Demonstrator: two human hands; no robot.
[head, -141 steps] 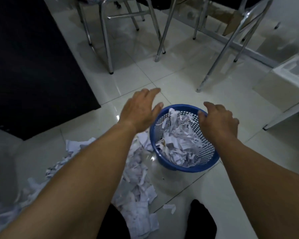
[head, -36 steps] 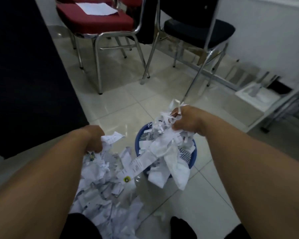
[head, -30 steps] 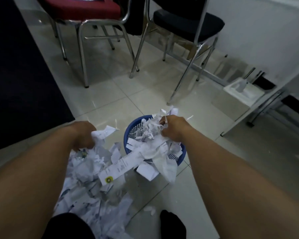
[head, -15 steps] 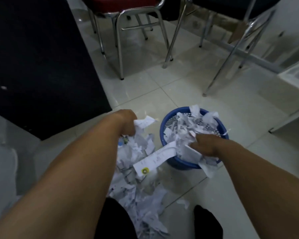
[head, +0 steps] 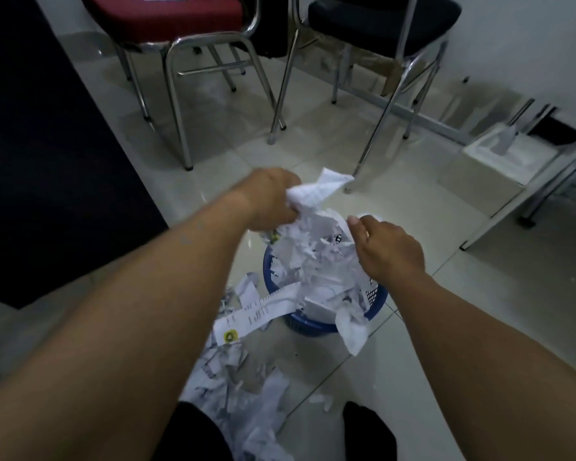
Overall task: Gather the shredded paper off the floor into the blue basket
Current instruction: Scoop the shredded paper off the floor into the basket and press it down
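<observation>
A: Left grip point(head: 270, 201)?

B: Centre of frame, above the far left edge of the blue basket point(head: 378, 294). Clenched round a wad point(head: 313, 194) of torn paper. One white tail sticks out up and to the right of the fist.

A: Right grip point(head: 388, 252)?

B: Right of centre, over the basket's right side, back of the hand facing up and thumb pointing left. The fingers are hidden behind the hand. It may be pressing on the heap or holding some of it, I cannot tell which.

A: Basket contents?

B: Shredded paper point(head: 316, 261) heaped above the rim. A printed strip point(head: 256, 311) with a yellow mark at its end hangs out over the lower left rim. A crumpled white piece point(head: 351, 331) droops over the near rim.

A: And the floor point(head: 463, 311)?

B: Pale glossy tile. A loose pile point(head: 240, 387) of scraps lies lower centre, just left of the basket and running toward the bottom edge. A few small bits point(head: 320, 399) lie apart to its right.

A: Surroundings?

B: Red chair point(head: 167, 15) upper left of centre, black chair point(head: 379, 18) upper right, both on chrome legs. Dark mat point(head: 47, 144) along the left side.
</observation>
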